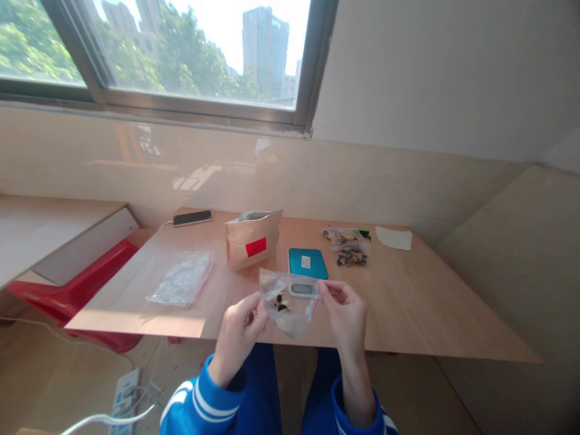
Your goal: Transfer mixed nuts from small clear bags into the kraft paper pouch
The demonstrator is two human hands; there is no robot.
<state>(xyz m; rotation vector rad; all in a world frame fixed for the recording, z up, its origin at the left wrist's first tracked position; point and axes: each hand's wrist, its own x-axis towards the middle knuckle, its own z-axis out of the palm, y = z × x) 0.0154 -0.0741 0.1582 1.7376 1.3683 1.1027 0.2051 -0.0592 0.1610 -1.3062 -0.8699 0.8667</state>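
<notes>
Between my two hands hangs a clear zip bag (290, 323) with a few dark and pale dried pieces in it. My left hand (242, 323) pinches its left edge, and my right hand (347, 311) pinches its upper right corner, near a red strip. Through the bag's top shows the grey display of a small scale (308, 263), which has a teal square plate with a white label. Behind my left hand stands an open brown paper pouch (254, 241) with a red label. Filled zip bags (352, 254) of dried pieces lie to the right of the scale.
A stack of clear plastic bags (183, 279) lies on the left of the wooden table (417, 302). A phone (193, 218) with a cable and a white paper piece (394, 238) are near the back edge. A red stool (86, 290) stands left; a power strip (124, 399) is on the floor.
</notes>
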